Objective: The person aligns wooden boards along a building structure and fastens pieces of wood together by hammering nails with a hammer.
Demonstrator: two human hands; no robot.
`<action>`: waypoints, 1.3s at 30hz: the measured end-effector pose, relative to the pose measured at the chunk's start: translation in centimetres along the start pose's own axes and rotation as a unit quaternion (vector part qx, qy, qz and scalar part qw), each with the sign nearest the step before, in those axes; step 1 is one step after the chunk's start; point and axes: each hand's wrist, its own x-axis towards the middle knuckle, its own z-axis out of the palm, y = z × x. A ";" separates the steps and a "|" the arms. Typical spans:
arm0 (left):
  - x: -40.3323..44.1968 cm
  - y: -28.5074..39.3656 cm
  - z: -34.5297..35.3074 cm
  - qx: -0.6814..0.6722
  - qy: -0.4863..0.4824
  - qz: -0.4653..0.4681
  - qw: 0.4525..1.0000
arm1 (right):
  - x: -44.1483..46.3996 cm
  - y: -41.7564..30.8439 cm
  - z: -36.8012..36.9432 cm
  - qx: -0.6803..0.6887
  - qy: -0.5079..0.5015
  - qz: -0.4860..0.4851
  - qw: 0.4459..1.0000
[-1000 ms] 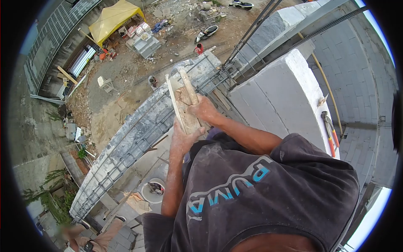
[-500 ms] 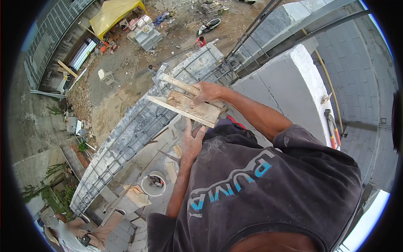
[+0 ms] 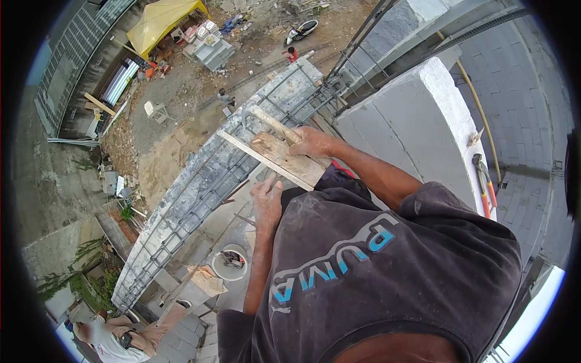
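My right hand [image 3: 316, 143] is closed around the wooden handle of a hammer [image 3: 270, 123], whose head points away from me over the rebar. Under that hand lies a flat wooden board [image 3: 298, 166] with a shorter wood block [image 3: 267, 144] on it. The board's near end is close to my shirt, and the right fingers seem to press on it too; what bears its weight is hidden. Below the board's left edge is my left hand [image 3: 266, 196], thumb and fingers apart, with nothing visible in it.
Rebar cages [image 3: 200, 190] run along a concrete ledge high above the ground. A light block wall [image 3: 399, 121] stands to my right, with orange-handled pliers [image 3: 484, 184] on top. A white bucket [image 3: 230, 262] sits lower left. Another person [image 3: 130, 339] is at bottom left.
My left hand has come away from the board's edge and moved down and left. The hammer and board have shifted slightly to the right, still with my right hand.
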 end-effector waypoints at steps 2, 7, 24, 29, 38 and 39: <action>0.1 -0.8 0.0 0.050 0.053 0.048 0.996 | 0.0 0.3 0.1 0.009 -0.002 0.003 1.000; 2.6 -1.9 -1.7 0.040 0.053 0.165 0.984 | -0.1 -0.4 0.5 0.004 -0.005 0.008 1.000; 11.1 4.9 -7.8 0.455 -0.091 0.325 0.824 | -0.7 -2.4 -0.3 0.019 -0.051 0.010 0.998; 12.6 5.5 -7.6 0.398 -0.219 0.335 0.825 | -0.6 -1.1 0.1 0.054 -0.031 -0.022 0.998; 12.2 5.8 -7.7 0.340 -0.222 0.369 0.836 | -0.9 -2.4 -1.3 0.010 -0.055 -0.041 0.998; 11.6 6.3 -7.9 0.346 -0.223 0.343 0.844 | -0.7 -2.5 -1.4 0.006 -0.060 -0.039 0.997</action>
